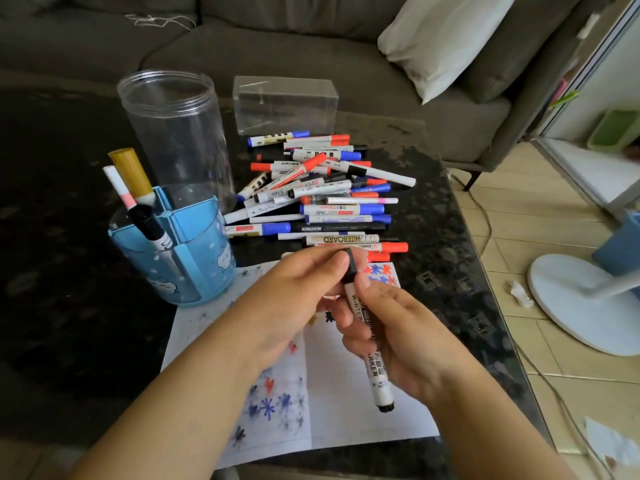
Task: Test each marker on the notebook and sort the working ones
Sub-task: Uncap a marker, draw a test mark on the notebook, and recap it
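My right hand [398, 323] grips the white barrel of a black whiteboard marker [375, 372], held upright over the open notebook [346, 403]. My left hand [294, 299] pinches the marker's black cap [349, 268] at the top end. The notebook pages carry blue, red and black scribbles. A pile of several red, blue and black markers [322, 192] lies on the dark table just beyond my hands. To the left stands a blue divided pen holder [187, 258] with three markers in it.
A tall clear jar [180, 133] stands behind the blue holder. A clear rectangular box [284, 105] sits beyond the pile. A grey sofa with a white cushion [440, 43] lies behind the table. The table's edge [485, 271] runs along the right, above a tiled floor with a white fan base [581, 306].
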`<state>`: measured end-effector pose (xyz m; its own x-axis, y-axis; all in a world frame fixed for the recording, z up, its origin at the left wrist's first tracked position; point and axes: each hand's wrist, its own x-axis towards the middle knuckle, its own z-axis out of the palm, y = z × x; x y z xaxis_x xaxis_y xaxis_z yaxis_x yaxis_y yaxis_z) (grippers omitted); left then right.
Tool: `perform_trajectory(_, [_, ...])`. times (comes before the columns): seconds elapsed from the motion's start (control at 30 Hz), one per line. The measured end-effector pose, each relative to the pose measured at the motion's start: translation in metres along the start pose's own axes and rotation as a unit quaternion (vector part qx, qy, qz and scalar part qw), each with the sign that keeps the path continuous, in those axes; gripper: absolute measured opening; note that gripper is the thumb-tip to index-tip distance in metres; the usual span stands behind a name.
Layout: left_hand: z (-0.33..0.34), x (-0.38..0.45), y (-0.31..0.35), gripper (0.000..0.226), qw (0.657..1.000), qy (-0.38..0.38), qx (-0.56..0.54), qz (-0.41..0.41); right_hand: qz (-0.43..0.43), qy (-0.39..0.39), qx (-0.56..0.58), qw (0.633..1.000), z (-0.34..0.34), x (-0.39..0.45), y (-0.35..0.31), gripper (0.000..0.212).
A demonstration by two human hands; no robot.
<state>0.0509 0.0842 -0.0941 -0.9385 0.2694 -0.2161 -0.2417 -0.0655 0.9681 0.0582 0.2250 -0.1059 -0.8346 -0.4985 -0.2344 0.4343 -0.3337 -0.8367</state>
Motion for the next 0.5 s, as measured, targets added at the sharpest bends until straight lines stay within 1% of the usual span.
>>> perform_trajectory(0.07, [-0.001,0.000,0.002,0.032,0.996,-0.038,-0.075,-0.015,0.019,-0.046,0.084,0.995,0.002,0.003,0.000,0.034])
perform_trajectory(0.13, [0.000,0.001,0.003,0.026,0.992,-0.043,-0.116,-0.008,0.012,-0.071,0.094,0.993,0.003,0.003,-0.001,0.036])
perform_trajectory(0.17, [0.002,0.001,0.003,0.022,0.992,-0.028,-0.127,-0.003,0.002,-0.063,0.064,0.996,0.004,0.003,-0.001,0.040])
perform_trajectory(0.23, [0.006,0.004,-0.001,0.020,0.992,0.013,-0.129,0.003,-0.019,-0.013,-0.043,0.999,0.005,0.002,0.000,0.041])
perform_trajectory(0.3, [0.009,0.006,-0.007,0.021,0.992,0.053,-0.115,0.006,-0.044,0.050,-0.158,0.985,0.002,0.003,0.004,0.036])
perform_trajectory(0.33, [0.010,0.008,-0.010,0.021,0.991,0.074,-0.110,0.007,-0.062,0.080,-0.229,0.968,0.000,0.003,0.006,0.034])
perform_trajectory(0.37, [0.011,0.009,-0.012,0.021,0.989,0.095,-0.110,0.006,-0.086,0.106,-0.312,0.940,-0.001,0.004,0.009,0.032])
perform_trajectory(0.43, [0.014,0.011,-0.017,0.022,0.985,0.135,-0.105,0.004,-0.147,0.150,-0.470,0.857,-0.003,0.006,0.016,0.026])
perform_trajectory(0.47, [0.017,0.011,-0.019,0.022,0.983,0.155,-0.099,0.001,-0.178,0.173,-0.527,0.813,-0.003,0.006,0.019,0.021])
perform_trajectory(0.5, [0.018,0.012,-0.022,0.020,0.980,0.174,-0.094,-0.003,-0.204,0.187,-0.565,0.777,-0.002,0.007,0.021,0.016])
